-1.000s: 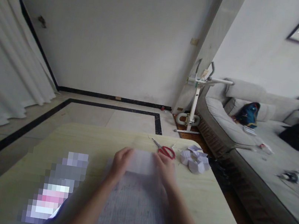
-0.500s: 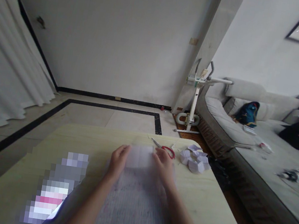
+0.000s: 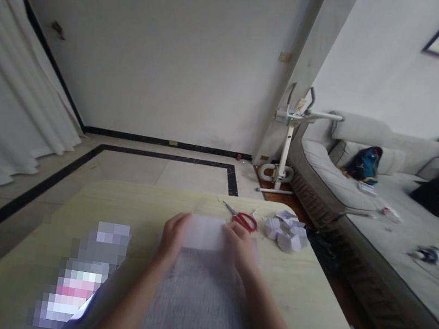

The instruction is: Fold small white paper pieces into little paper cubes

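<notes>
Hands (image 3: 206, 235); paper's (image 3: 203, 299) writing illegible

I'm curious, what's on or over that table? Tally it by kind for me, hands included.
Hands, left and right: 2
White paper, between the hands: 1
Written sheet: 1
Scissors: 1
Folded-paper cluster: 1
Pixelated item: 1
Total: 7
Small scraps are too tiny to count.

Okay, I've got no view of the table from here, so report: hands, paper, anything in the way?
Left hand and right hand on white paper, one each side. Scissors just beyond right hand, possible snag.
</notes>
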A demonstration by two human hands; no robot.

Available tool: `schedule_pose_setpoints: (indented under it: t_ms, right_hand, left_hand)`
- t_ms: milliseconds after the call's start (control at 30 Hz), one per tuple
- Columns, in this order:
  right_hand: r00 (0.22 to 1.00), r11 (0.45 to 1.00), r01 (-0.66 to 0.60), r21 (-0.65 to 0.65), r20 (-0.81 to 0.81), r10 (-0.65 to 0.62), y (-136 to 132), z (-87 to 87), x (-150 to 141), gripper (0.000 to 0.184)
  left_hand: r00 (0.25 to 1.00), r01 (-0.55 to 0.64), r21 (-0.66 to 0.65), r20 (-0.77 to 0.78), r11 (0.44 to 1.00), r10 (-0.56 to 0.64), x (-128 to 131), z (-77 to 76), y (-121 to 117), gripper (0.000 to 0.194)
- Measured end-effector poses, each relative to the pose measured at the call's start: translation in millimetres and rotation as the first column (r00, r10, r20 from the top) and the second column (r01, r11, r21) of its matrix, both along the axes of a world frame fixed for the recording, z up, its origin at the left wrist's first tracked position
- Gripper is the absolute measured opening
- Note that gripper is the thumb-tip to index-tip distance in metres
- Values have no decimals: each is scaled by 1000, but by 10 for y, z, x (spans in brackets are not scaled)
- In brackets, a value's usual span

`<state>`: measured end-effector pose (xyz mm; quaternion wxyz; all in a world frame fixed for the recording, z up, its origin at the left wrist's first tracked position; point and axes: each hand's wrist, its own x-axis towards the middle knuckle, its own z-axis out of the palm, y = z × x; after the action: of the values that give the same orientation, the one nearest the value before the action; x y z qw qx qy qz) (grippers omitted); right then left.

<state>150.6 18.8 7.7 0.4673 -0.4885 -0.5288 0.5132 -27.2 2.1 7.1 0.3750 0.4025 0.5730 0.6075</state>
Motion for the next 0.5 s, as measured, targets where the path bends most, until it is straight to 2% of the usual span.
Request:
schedule_pose_setpoints:
  t_ms: [133,367,500]
  right_hand:
    - [1000,1000,7,13,6,-7,3,-7,7,30]
    - [992,994,98,51,79,-102,15,16,51,30]
    - [986,991,123,55,110,-128,11,59,53,29]
  left_hand:
    - [1000,7,9,12,1000,-7,-2,6,-1,25]
    - [996,85,42,-17,995,-84,25,82,-26,25]
    - [994,92,0,-62,996,-92,30,61,-13,24]
